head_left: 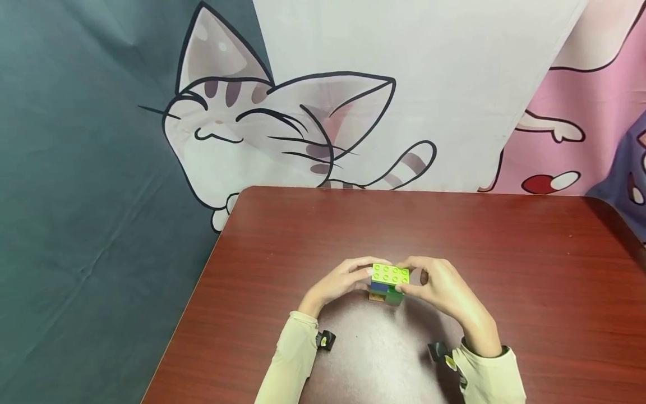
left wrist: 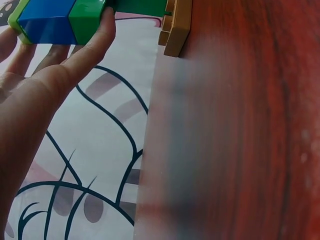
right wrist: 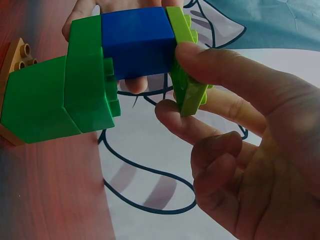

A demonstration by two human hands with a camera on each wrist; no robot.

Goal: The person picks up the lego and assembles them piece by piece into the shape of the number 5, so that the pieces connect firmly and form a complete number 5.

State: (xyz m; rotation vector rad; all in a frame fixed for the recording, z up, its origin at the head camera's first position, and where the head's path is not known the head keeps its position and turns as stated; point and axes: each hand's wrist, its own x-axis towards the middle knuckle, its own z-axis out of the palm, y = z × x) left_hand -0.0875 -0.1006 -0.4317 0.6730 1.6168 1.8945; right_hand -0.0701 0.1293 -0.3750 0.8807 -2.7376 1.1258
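A stack of toy bricks stands on the table. At its foot lies an orange-tan brick, with two green bricks above it. Higher up sits a blue brick, topped by a thin lime green brick whose studs face up and whose end overhangs the blue one. My left hand holds the stack from the left, its fingers around the blue and upper green bricks. From the right, my right hand pinches the lime green brick's overhanging end between thumb and fingers.
The reddish-brown wooden table reaches to a backdrop cloth with cartoon cats. Black wrist cameras are strapped at both sleeves.
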